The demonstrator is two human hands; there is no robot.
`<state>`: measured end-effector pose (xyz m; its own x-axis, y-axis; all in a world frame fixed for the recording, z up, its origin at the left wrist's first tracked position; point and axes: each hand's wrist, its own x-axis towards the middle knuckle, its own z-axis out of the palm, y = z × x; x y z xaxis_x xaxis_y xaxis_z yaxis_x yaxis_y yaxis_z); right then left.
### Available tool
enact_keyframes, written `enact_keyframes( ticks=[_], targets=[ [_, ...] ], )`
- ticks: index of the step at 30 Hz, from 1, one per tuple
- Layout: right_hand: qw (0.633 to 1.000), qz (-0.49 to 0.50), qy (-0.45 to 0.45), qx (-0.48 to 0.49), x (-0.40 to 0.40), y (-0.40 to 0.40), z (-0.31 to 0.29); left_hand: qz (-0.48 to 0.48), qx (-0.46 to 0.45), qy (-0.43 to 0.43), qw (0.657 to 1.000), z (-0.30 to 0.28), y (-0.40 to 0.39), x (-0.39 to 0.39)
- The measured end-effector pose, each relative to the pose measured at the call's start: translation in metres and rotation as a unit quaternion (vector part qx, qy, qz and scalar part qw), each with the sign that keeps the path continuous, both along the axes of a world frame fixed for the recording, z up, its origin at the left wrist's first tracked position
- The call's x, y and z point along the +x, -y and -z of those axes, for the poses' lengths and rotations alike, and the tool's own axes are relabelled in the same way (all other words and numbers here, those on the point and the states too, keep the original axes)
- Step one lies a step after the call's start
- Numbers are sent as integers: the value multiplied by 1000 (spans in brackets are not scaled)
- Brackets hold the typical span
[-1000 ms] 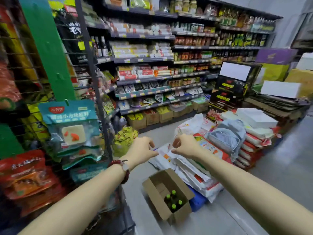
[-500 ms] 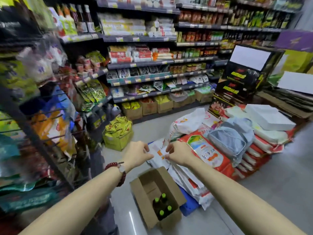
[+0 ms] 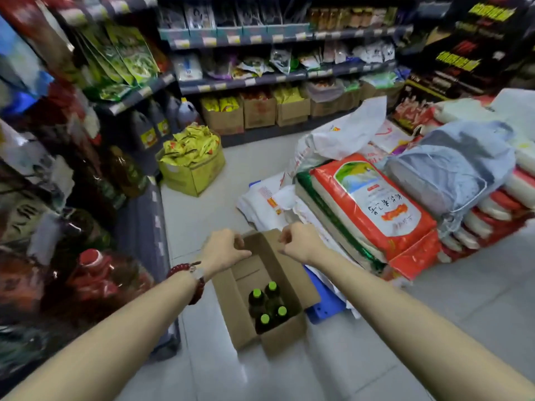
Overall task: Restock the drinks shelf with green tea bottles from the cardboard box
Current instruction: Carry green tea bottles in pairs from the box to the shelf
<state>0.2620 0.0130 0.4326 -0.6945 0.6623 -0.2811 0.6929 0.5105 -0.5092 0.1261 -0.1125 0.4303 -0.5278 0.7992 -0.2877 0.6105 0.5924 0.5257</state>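
An open brown cardboard box (image 3: 246, 322) sits on the pale tiled floor (image 3: 333, 369) of a shop aisle, its flaps folded outward. Inside it, grouped in the near right corner, stand four dark green tea bottles with bright green caps (image 3: 267, 303), upright and touching one another; the rest of the box interior is bare cardboard.

Both bare arms reach forward over the box. The left hand (image 3: 223, 248), with a dark red beaded bracelet (image 3: 191, 280) on its wrist, hovers above the far left part of the box with fingers curled loosely inward, and holds nothing. The right hand (image 3: 298, 241) hangs above the far right edge of the box, fingers likewise bent into a loose, empty curl (whether the fingertips brush the flap cannot be told). The two hands are apart, well above the bottles.

Just right of the box lies a stack of large rice sacks (image 3: 367, 204), the top one red, white and green, resting partly on a blue plastic pallet (image 3: 324, 308). A grey-blue cloth bag (image 3: 451, 166) lies on the sacks farther right. To the left runs a grey metal shelf unit (image 3: 144, 227) holding large oil bottles, blurred. A yellow carton of yellow packets (image 3: 192, 160) stands on the floor beyond.
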Motion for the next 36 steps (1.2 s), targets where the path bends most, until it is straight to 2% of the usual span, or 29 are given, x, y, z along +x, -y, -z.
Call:
enact_keyframes(
  ticks=[10,18,23,30,36],
  targets=[
    [998,26,28,-58,-14,-26,253,13,-32,13,999,243,-27,-18],
    [999,26,32,-25,-19,-36,393,-9,-12,80,997,388,-47,-21],
    [999,43,8,8,-17,-42,441,-10,5,73,997,434,-60,-17],
    [997,55,-43,38,-20,-42,477,-26,-2,43,999,460,-67,-3],
    [994,87,-64,26,-30,-55,488,-127,61,35,989,472,-77,1]
  ],
)
